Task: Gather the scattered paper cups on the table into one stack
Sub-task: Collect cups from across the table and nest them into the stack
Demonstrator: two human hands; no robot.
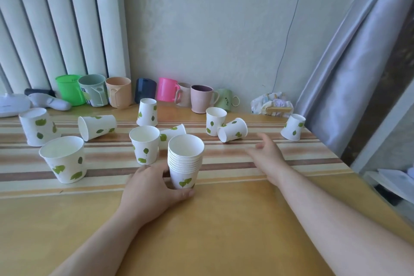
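White paper cups with green leaf prints, scattered over a yellow table with a striped runner. Stack — nested cups, upright, near the table's middle; left hand grips its base, thumb across the front. Right hand — fingers loosely spread, holding nothing, above the runner near a tipped cup that lies against an upright cup. Upright: a near-left cup and a middle cup, just beside the stack. On their sides: a left cup and one behind the stack. Inverted: a far-left cup, a rear cup and a tilted far-right cup. Along the wall — a row of coloured mugs.
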